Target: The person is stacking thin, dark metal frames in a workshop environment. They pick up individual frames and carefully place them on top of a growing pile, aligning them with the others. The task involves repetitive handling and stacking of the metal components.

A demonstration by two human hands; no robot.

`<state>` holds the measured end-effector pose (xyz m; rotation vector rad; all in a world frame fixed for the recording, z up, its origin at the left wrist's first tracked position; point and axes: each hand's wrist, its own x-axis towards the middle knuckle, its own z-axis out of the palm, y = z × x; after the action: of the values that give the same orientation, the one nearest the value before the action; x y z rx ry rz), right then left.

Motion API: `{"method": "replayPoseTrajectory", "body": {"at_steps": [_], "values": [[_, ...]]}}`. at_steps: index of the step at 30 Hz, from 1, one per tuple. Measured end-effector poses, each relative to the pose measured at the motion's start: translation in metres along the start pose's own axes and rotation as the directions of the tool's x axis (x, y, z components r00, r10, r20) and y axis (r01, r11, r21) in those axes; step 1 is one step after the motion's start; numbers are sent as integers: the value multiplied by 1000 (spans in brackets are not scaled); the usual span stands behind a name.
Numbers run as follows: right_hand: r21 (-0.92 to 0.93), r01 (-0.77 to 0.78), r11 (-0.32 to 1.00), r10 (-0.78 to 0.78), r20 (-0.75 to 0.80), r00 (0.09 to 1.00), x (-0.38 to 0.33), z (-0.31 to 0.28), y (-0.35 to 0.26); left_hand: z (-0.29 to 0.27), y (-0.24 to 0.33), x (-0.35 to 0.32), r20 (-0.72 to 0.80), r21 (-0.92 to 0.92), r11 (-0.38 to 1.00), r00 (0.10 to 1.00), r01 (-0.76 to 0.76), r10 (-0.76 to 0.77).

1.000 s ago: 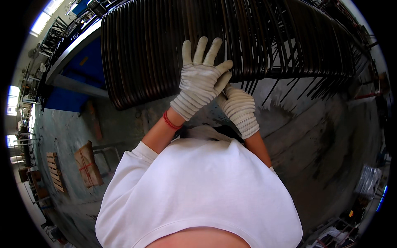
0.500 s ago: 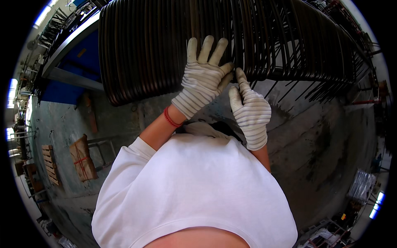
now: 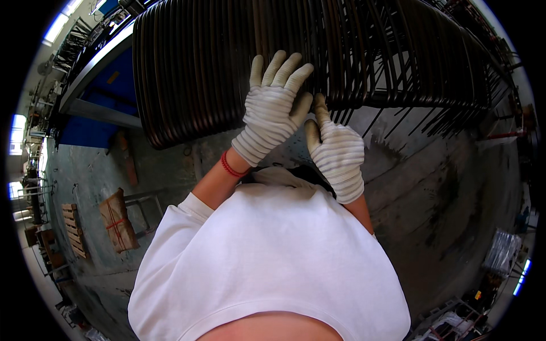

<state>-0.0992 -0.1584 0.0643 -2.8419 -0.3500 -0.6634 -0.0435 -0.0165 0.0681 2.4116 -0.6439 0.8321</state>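
Observation:
A long row of dark bent metal rods hangs side by side in front of me, their rounded lower bends toward me. My left hand, in a striped off-white work glove, lies over the rods with its fingers stretched out and thumb apart. Just right of it, my right hand, gloved alike, points its index finger up against the lower bends. The right thumb stands apart from that finger; the remaining right fingers are hidden beneath the hand. Neither hand visibly grips a rod.
A metal frame bar and a blue panel flank the rods at left. On the floor at left lie a wooden pallet and a brown bundle tied with red cord. Silvery wrapped goods stand far right.
Both hands have shifted slightly left along the rods. The left fingers have drawn closer together, and the left thumb has come away from the right index fingertip.

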Motion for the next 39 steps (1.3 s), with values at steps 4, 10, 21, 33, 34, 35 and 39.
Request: {"method": "replayPoseTrajectory", "body": {"at_steps": [4, 10, 21, 33, 34, 35, 39], "values": [[71, -7, 997, 8, -18, 1000, 1, 1, 2, 3, 1, 0, 73, 94, 995, 997, -43, 37], [52, -3, 999, 3, 6, 1000, 1, 3, -2, 5, -3, -1, 112, 197, 975, 990, -103, 82], [284, -91, 954, 124, -97, 988, 3, -6, -3, -5, -5, -3, 182, 198, 974, 981, -110, 74], [241, -98, 965, 145, -185, 972, 10, 2, -4, -17, 1, -4, 219, 226, 972, 976, -63, 13], [238, -106, 965, 152, -183, 971, 11, 2, -4, -18, 1, -3, 227, 239, 968, 974, -72, 16], [235, -114, 965, 159, -183, 970, 12, 3, -5, -18, 0, -4, 229, 235, 969, 973, -72, 17], [220, -119, 968, 152, -141, 978, 14, 10, -3, -18, -2, -3, 237, 239, 968, 971, -76, 18]]}}
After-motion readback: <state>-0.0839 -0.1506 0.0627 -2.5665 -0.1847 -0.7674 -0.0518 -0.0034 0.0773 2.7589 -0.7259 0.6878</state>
